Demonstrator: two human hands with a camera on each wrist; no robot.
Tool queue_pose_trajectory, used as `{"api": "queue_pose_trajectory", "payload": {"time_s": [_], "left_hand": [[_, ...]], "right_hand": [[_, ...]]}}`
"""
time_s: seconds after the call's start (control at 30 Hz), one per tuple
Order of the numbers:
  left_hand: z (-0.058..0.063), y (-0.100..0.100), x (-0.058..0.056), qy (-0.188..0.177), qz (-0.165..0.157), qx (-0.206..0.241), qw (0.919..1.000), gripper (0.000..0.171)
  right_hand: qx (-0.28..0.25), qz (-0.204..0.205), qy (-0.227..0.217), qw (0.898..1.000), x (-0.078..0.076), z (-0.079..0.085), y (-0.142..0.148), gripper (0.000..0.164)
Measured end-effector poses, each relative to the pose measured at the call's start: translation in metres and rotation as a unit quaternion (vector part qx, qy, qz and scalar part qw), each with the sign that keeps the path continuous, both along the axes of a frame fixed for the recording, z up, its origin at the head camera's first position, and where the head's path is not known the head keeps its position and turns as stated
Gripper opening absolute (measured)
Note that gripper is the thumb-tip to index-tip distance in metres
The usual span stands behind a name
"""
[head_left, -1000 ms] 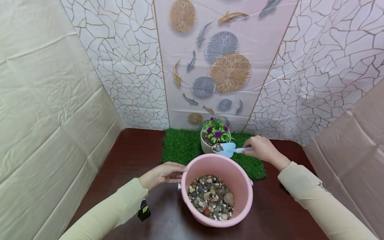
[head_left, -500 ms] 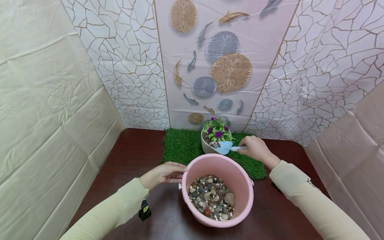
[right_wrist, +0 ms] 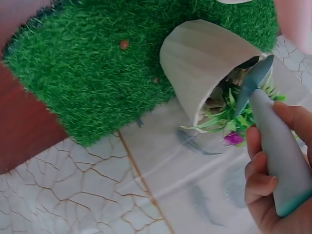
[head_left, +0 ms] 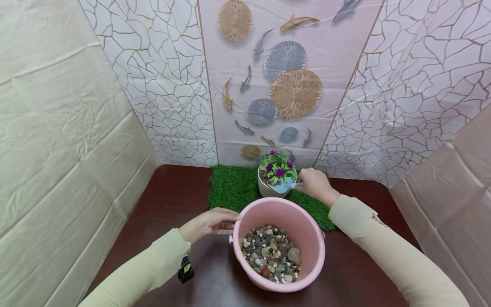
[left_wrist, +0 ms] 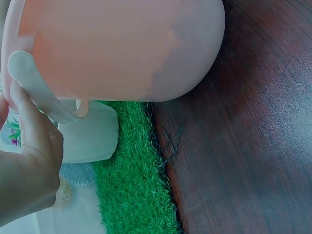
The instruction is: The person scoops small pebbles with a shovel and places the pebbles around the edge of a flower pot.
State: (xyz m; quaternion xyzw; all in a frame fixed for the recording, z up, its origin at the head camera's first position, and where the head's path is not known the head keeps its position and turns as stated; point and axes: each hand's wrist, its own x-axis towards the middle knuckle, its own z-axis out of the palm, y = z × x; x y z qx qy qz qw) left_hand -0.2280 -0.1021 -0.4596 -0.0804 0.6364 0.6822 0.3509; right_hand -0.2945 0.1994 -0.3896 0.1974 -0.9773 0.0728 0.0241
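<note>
My right hand (head_left: 316, 184) grips the pale handle of a small blue hand trowel (head_left: 284, 186). Its blade tilts at the near side of the mouth of a white flowerpot (head_left: 268, 189); in the right wrist view the trowel handle (right_wrist: 282, 151) lies between thumb and curled fingers. Purple flowers (head_left: 280, 172) with green leaves grow from the pot, and stones show inside its mouth. My left hand (head_left: 211, 222) holds the left rim of a pink bucket (head_left: 321, 256). Mixed pebbles (head_left: 270, 256) cover the bucket's bottom. The left wrist view shows those fingers beside the white bucket handle (left_wrist: 44, 92).
Under the pot lies a green artificial grass mat (head_left: 234, 187) on a dark wooden table (head_left: 184, 183). Two reddish pebbles, one a small stone (right_wrist: 124, 45), lie on the grass. A black object (head_left: 186, 270) sits left of the bucket. Patterned cloth (head_left: 172, 85) hangs behind.
My right hand has moved left with the trowel, and its blade has gone from beside the pot to tilted over the pot's mouth. The stones on the blade have left it. The left hand stays put.
</note>
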Motion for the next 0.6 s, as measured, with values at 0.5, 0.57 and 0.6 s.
{"api": "queue_pose_trajectory", "payload": {"time_s": [0.5,0.57,0.6], "left_hand": [[0.001,0.001,0.0,0.005,-0.001,0.0,1.0,0.037],[0.0,0.001,0.0,0.005,-0.003,0.002,1.0,0.037],[0.0,0.001,0.0,0.006,-0.003,0.002,1.0,0.037]], "right_hand": [[0.102,-0.024,-0.042,0.994,-0.013,0.021,-0.033,0.022],[0.115,-0.026,-0.051,0.992,-0.014,0.025,-0.036,0.02],[0.121,-0.026,-0.054,0.991,-0.015,0.028,-0.038,0.019]]}}
